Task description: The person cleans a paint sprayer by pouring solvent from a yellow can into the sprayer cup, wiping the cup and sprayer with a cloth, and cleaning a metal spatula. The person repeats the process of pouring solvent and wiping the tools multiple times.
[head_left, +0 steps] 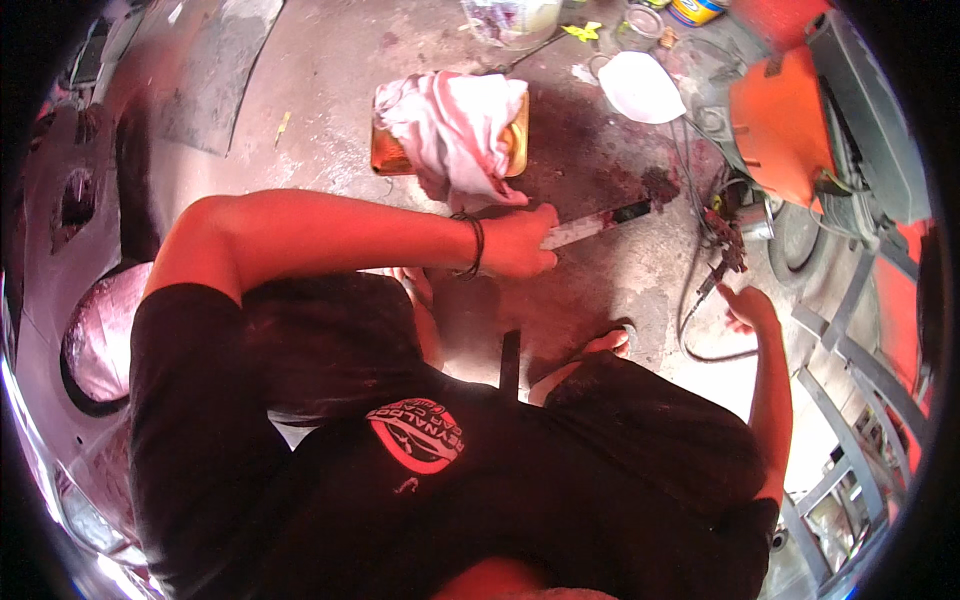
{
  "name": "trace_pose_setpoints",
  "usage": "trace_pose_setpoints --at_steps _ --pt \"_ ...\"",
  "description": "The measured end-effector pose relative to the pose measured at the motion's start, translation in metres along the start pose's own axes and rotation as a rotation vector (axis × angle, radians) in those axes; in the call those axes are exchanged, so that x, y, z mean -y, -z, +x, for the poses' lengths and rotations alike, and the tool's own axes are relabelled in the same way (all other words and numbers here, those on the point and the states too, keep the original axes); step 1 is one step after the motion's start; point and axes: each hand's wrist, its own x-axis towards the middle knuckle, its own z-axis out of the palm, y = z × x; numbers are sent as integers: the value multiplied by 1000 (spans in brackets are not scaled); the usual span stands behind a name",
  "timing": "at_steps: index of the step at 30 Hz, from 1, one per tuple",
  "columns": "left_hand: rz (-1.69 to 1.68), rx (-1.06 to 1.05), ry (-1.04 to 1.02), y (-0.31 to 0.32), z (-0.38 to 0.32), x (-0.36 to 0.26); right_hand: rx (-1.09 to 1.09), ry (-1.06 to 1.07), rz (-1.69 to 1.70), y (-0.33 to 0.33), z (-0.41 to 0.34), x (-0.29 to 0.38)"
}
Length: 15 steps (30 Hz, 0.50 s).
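My left hand (521, 241) is closed around one end of a long, flat, stained strip (589, 227), whitish with a black far end, pointing right over the floor. My right hand (748, 309) is at the right, fingers partly curled and apart, with nothing seen in it. A fingertip is close to a dark, red-stained tool (724, 244) that looks like a spray gun with a hose (686, 330); whether they touch is unclear. Beyond my left hand, a crumpled pinkish cloth (457, 127) lies over a yellowish rectangular container (386, 154).
A stained bucket (514, 22), a white rounded piece (641, 86) and a jar (641, 26) stand ahead. An orange panel (784, 127), a tire (799, 247) and a grey metal frame (855, 352) are at the right. A car body panel (45, 285) runs along the left.
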Motion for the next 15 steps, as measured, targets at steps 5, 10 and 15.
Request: trace_pose_setpoints --at_steps 5,10,15 --pt "5 31 40 -18 2 17 -184 755 241 19 -115 135" --pt "66 93 -33 -26 8 4 -735 1368 -187 7 -232 295" --pt "83 168 -27 -24 -14 -10 -449 1075 -607 -5 -230 337"
